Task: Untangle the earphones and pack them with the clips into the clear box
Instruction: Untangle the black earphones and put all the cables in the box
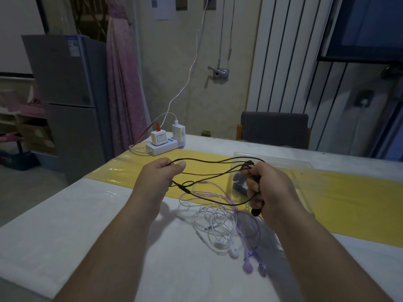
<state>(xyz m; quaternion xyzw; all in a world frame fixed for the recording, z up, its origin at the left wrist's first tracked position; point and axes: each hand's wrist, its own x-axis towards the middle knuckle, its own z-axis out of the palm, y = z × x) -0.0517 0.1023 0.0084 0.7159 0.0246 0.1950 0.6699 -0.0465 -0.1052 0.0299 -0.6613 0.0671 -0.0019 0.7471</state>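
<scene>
Open table (65, 225) surface left of the white earphones (216, 225) and purple earphones (250, 236). Raised black cord (196, 159) crosses the near approach to the clear box (290, 161). Far edge: power strip (161, 148).

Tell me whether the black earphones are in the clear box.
Out: black earphones stretch between left hand and right hand, outside the clear box.

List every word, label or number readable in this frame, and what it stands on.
No text here is readable.
Paper notice on the wall: print blurred.
Sticker on the fridge: too small to read.
Yellow tag low on the wall: too small to read.
</scene>
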